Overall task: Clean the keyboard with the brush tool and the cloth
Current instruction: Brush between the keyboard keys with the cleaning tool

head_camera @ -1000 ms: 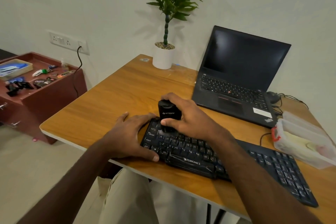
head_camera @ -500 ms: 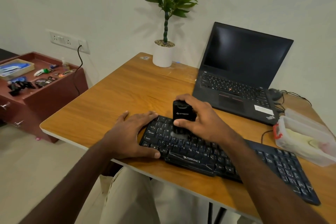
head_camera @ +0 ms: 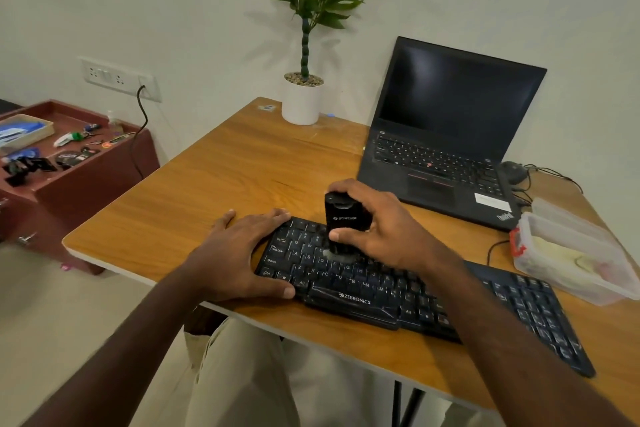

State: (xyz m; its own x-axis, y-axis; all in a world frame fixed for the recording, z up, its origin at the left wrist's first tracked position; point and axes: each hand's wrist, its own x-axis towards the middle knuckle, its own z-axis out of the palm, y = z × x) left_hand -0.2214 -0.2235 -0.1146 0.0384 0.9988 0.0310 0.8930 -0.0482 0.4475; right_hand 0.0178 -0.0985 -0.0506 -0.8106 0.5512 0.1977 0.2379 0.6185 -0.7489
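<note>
While left hand [head_camera: 239,253] steadies keyboard [head_camera: 408,291] (fingers flat), right hand [head_camera: 388,232] grips brush tool [head_camera: 341,218]

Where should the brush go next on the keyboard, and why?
Probably a short sweep rightward along the same key row. The right hand holds the brush tool bristles-down near the keyboard's left end, the left hand steadies that end, and most keys lie to the right.

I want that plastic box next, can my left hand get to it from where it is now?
Probably not easily: the left hand steadies the keyboard's left end, and the right hand with the brush lies between it and the box.
</note>
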